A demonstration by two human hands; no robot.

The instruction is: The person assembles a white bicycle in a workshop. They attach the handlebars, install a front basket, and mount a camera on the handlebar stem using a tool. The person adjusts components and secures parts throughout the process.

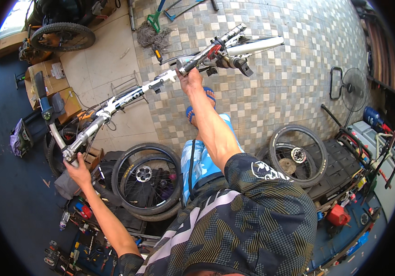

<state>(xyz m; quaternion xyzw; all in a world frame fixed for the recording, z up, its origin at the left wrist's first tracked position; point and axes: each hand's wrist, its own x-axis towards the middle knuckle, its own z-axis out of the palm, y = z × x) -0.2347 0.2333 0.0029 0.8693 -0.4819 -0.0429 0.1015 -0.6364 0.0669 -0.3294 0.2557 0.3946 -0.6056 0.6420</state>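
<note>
A white bicycle frame (130, 97) hangs slantwise in front of me, wheels off, with a dark handlebar (225, 39) and a white fork (262, 44) at its far end. My right hand (190, 80) is closed round the front of the frame, just behind the handlebar. A silver metal arm, seemingly a repair stand clamp (89, 131), meets the frame's near left end. My left hand (78, 171) grips the silver end of this clamp; its fingertips are partly hidden behind the metal.
Loose bicycle wheels stand left (147, 177) and right (299, 156) of my legs. Tools lie on a bench (101, 248) at lower left. A floor fan (355, 89) stands at right. A grey mop head (153, 37) lies on the tiled floor, near cardboard boxes (50, 76).
</note>
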